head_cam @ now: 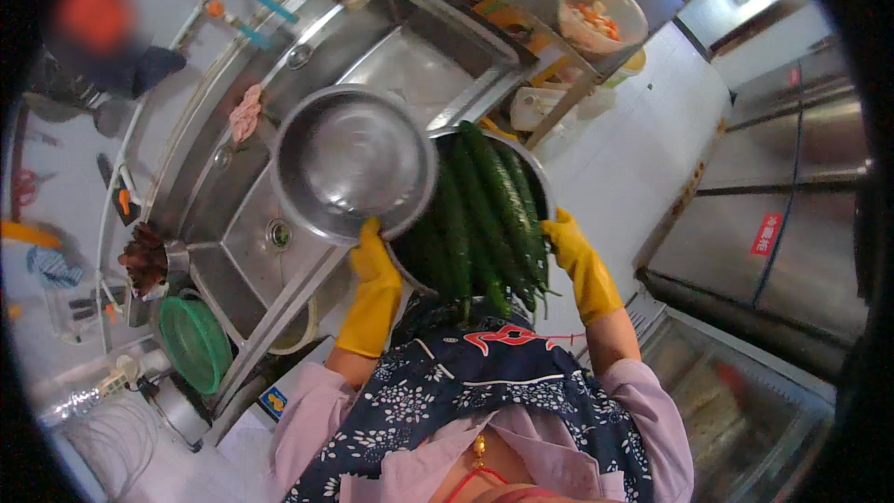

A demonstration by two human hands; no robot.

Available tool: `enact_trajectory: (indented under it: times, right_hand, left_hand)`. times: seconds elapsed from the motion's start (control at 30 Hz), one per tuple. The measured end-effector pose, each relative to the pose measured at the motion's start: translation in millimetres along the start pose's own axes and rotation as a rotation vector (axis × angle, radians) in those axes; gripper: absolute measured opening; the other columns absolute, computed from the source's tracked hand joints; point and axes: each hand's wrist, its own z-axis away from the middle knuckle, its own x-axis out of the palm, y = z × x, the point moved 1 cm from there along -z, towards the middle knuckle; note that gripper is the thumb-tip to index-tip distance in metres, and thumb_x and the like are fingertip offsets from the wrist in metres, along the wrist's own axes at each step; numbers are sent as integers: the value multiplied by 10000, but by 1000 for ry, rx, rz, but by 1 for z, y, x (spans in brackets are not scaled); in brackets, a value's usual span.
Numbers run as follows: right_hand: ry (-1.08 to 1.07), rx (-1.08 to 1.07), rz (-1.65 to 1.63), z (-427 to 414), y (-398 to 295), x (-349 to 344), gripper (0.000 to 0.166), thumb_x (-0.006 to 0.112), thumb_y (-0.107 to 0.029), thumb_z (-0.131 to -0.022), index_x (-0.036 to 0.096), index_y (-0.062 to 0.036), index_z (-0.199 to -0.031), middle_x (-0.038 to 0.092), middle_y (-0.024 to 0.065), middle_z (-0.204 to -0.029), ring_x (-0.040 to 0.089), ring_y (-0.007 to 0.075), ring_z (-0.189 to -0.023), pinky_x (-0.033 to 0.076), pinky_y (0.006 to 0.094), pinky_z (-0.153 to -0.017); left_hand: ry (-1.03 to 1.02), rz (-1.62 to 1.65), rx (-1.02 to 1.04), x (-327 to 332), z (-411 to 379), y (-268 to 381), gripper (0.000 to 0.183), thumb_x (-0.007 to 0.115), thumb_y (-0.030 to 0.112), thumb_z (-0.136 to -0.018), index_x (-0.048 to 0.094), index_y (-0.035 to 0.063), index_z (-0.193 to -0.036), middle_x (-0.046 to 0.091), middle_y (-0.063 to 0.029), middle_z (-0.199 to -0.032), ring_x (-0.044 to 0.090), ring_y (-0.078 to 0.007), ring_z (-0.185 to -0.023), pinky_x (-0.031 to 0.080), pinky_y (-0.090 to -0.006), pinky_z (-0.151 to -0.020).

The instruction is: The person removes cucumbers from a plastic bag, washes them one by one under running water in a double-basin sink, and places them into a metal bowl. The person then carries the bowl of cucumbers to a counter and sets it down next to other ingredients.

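Observation:
Both hands wear yellow rubber gloves. My left hand (375, 262) grips the near rim of a round stainless steel basin (356, 161), which holds a little shiny liquid or only reflections; I cannot tell which. To its right, partly behind it, a second metal basin (547, 185) is heaped with long green cucumbers (489, 202). My right hand (576, 255) is closed on the right rim of this cucumber basin, beside the cucumber ends. The cucumber basin is close to the front of my apron.
Steel sinks (279, 279) with a drain lie at the left, a pink cloth (246, 114) on their ledge. A green plastic basket (195, 344) leans at the lower left. Upper right, a shelf holds a tub of cut orange-and-white pieces (594, 21). Steel cabinets (782, 209) stand at the right.

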Motion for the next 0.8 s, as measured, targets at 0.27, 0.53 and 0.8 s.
enact_trajectory:
  times: [0.27, 0.53, 0.8]
  right_hand:
    - [242, -31, -409, 88, 64, -212, 295, 607, -11, -803, 636, -22, -1097, 699, 55, -865, 640, 136, -648, 502, 269, -538]
    - [517, -53, -552, 119, 96, -348, 290, 608, -10, -789, 647, -32, -1076, 692, 58, -851, 622, 152, -604, 490, 286, -503]
    - [685, -37, -605, 64, 60, -514, 334, 589, -5, -792, 629, -20, -1123, 691, 73, -914, 641, 181, -689, 522, 327, -613]
  left_hand:
    - [-361, -235, -134, 165, 113, -94, 522, 671, 326, -867, 582, 1, -1265, 622, -95, -1205, 569, -214, -1057, 440, -336, -891]
    - [-714, -470, -142, 344, 190, -137, 527, 656, 336, -867, 580, 4, -1269, 629, -101, -1194, 575, -224, -1048, 447, -363, -895]
    - [-903, -665, -206, 566, 224, -195, 582, 634, 408, -876, 582, -32, -1253, 626, -174, -1219, 578, -279, -1117, 443, -387, -930]
